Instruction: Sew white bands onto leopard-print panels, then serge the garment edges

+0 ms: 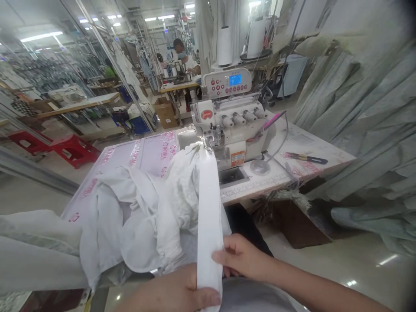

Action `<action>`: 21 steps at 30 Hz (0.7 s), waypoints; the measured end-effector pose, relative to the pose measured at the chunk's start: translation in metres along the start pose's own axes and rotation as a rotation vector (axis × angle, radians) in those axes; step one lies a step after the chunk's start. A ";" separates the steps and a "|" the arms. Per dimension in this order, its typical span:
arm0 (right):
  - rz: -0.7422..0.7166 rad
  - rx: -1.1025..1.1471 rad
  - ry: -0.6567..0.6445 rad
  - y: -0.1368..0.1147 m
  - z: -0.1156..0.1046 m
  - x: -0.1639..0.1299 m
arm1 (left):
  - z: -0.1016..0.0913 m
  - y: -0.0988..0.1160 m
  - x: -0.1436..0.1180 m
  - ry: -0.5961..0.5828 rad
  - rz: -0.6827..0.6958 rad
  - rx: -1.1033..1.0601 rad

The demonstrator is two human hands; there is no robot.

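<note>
Busy sewing workshop, rows of benches under strip lights, red stools [75,149] at far left, a person seated at a distant machine. Nearer, white surface [152,151] with pink lettering, carrying a heap of white fabric [136,212]. Left hand [177,294] low in front, grip pinched shut on the near end of a white fabric strip [208,203], thumb on top. Strip stretched taut from the hands up to the presser foot of the overlock machine [232,125]. Right hand [242,258] just beside, grip closed on the strip's right edge. Scissors [307,158] lying further right on the surface. Grey-green cloth [364,130] hanging at far right.
</note>
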State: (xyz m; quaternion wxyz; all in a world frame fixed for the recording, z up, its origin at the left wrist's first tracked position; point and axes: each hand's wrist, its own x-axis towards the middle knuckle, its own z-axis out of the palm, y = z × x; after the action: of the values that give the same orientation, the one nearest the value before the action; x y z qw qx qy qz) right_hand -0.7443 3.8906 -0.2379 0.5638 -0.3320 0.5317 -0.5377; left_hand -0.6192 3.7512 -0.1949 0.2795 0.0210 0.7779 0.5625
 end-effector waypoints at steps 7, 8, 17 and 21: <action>-0.086 -0.129 0.042 -0.022 -0.017 0.013 | -0.003 0.006 0.006 0.003 -0.071 0.061; -0.095 -0.199 0.048 -0.026 -0.019 0.013 | -0.002 0.006 0.006 0.000 -0.064 0.062; -0.126 -0.008 0.033 -0.016 -0.004 0.011 | -0.063 -0.008 0.029 0.810 -0.065 -0.056; -0.098 -0.103 0.078 -0.014 -0.002 0.008 | -0.096 -0.021 0.039 1.277 -0.245 0.497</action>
State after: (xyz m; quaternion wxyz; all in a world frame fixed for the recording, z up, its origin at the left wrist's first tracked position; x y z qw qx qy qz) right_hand -0.7504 3.8808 -0.2266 0.4978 -0.3650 0.5636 -0.5490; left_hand -0.6904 3.6740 -0.2092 -0.1844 -0.3384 0.8925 0.2343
